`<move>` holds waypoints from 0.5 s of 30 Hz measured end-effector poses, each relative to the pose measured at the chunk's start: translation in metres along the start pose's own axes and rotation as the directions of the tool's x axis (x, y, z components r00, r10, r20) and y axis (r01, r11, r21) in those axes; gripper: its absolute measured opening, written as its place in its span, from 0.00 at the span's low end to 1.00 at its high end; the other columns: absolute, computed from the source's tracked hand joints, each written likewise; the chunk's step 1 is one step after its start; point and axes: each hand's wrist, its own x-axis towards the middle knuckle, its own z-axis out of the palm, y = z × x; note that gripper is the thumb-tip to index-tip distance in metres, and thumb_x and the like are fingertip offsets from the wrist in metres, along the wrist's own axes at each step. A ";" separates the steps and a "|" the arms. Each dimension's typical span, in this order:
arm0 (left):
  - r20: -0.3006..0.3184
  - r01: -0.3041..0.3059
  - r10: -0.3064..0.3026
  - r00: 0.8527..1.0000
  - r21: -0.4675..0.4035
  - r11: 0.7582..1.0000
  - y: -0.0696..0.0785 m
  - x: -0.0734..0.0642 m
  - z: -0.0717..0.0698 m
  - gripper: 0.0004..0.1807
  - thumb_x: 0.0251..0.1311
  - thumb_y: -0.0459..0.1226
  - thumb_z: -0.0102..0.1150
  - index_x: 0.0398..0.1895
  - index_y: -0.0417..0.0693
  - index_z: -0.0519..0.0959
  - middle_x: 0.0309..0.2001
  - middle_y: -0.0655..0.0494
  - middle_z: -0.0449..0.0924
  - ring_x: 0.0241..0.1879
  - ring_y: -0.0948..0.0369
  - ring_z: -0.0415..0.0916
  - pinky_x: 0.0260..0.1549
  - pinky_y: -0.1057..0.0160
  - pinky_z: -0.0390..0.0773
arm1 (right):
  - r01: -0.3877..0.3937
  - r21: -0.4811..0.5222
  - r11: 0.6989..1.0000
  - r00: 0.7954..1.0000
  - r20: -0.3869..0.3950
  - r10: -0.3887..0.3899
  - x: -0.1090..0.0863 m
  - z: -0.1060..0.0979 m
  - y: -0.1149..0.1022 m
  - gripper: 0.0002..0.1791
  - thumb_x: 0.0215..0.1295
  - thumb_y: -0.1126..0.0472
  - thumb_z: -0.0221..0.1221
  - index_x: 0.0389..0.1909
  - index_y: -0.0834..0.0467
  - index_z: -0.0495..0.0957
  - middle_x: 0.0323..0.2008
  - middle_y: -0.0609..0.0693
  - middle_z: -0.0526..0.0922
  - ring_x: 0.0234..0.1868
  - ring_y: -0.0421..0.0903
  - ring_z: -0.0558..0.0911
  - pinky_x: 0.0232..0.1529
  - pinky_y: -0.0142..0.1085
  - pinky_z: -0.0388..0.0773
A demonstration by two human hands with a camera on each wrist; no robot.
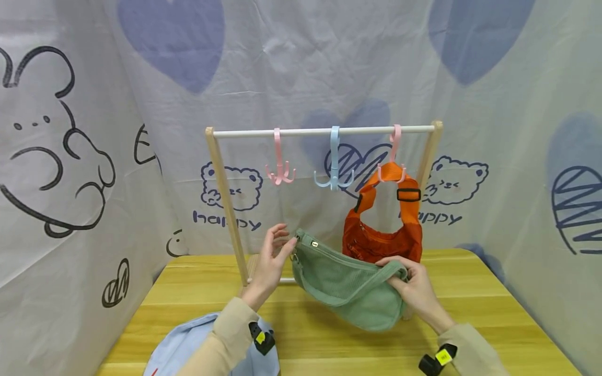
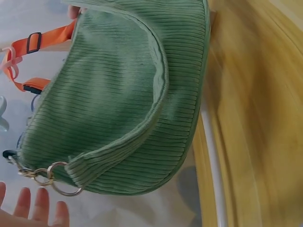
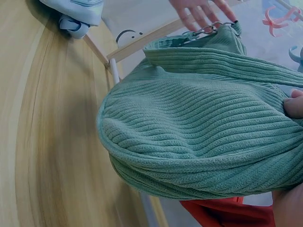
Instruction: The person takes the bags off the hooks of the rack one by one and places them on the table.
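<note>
A green corduroy shoulder bag (image 1: pixel 348 284) is held up over the table, tilted with its right end lower. My right hand (image 1: pixel 414 290) grips its upper right end by the strap base; the right wrist view shows the thumb (image 3: pixel 294 105) pressed on the ribbed cloth. At the zipped left corner, my left hand (image 1: pixel 270 261) has its thumb against the bag, while its other fingers (image 2: pixel 40 203) stay extended and spread. Metal rings (image 2: pixel 49 177) join the strap to that corner. Behind hangs an orange-red bag (image 1: pixel 383 237) on the right pink hook (image 1: pixel 396 146).
A wooden rack with a white rail (image 1: pixel 244 133) stands on the wooden table (image 1: pixel 475 313). Another pink hook (image 1: pixel 278 156) and a blue hook (image 1: pixel 334 159) hang from it. A light blue cloth item (image 1: pixel 183 342) lies front left, partly under the left sleeve. Printed curtains surround the table.
</note>
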 end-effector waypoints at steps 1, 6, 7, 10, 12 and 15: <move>0.019 0.008 -0.008 1.000 -0.002 1.000 -0.002 0.000 0.001 0.27 0.74 0.39 0.52 0.72 0.45 0.60 0.66 0.38 0.65 0.66 0.42 0.68 0.67 0.43 0.68 | 0.010 0.006 1.000 1.000 0.002 -0.010 0.000 0.000 -0.001 0.12 0.63 0.77 0.59 0.46 0.65 0.84 0.43 0.34 0.86 0.47 0.29 0.82 0.50 0.23 0.76; 0.073 0.050 -0.050 0.996 0.002 0.999 -0.007 0.002 0.003 0.33 0.72 0.40 0.55 0.76 0.50 0.56 0.71 0.38 0.60 0.69 0.40 0.65 0.69 0.38 0.65 | 0.050 0.029 0.998 0.998 0.022 -0.051 0.001 0.000 -0.004 0.12 0.62 0.78 0.59 0.45 0.67 0.83 0.43 0.33 0.86 0.46 0.29 0.83 0.50 0.22 0.76; 0.077 0.060 -0.060 0.995 0.007 0.998 -0.007 0.002 0.003 0.34 0.71 0.40 0.56 0.77 0.51 0.56 0.72 0.38 0.60 0.68 0.40 0.66 0.68 0.39 0.66 | 0.053 0.031 0.998 0.998 0.026 -0.054 0.001 0.001 -0.004 0.12 0.62 0.78 0.59 0.45 0.67 0.83 0.43 0.33 0.86 0.46 0.29 0.83 0.50 0.22 0.76; 0.086 0.086 -0.089 0.992 0.031 0.996 -0.010 0.002 0.003 0.35 0.70 0.42 0.58 0.77 0.55 0.57 0.73 0.39 0.59 0.68 0.39 0.66 0.65 0.38 0.68 | 0.056 0.034 0.998 0.998 0.035 -0.058 0.001 0.001 -0.005 0.12 0.62 0.79 0.59 0.44 0.67 0.83 0.42 0.32 0.86 0.46 0.29 0.82 0.49 0.22 0.77; 0.098 0.106 -0.110 0.989 0.042 0.993 -0.012 0.001 0.002 0.36 0.69 0.44 0.60 0.77 0.57 0.57 0.74 0.39 0.58 0.69 0.38 0.65 0.65 0.37 0.69 | 0.057 0.035 0.998 0.998 0.039 -0.058 0.001 0.001 -0.005 0.11 0.62 0.79 0.59 0.44 0.68 0.83 0.42 0.32 0.86 0.46 0.29 0.83 0.49 0.22 0.77; 0.121 0.117 -0.122 0.985 0.048 0.992 -0.015 -0.001 0.000 0.37 0.68 0.44 0.61 0.76 0.57 0.58 0.74 0.39 0.59 0.73 0.36 0.60 0.69 0.35 0.64 | 0.056 0.045 0.997 0.997 0.046 -0.058 0.001 0.002 -0.004 0.11 0.62 0.79 0.59 0.43 0.69 0.83 0.41 0.31 0.86 0.45 0.29 0.83 0.49 0.22 0.77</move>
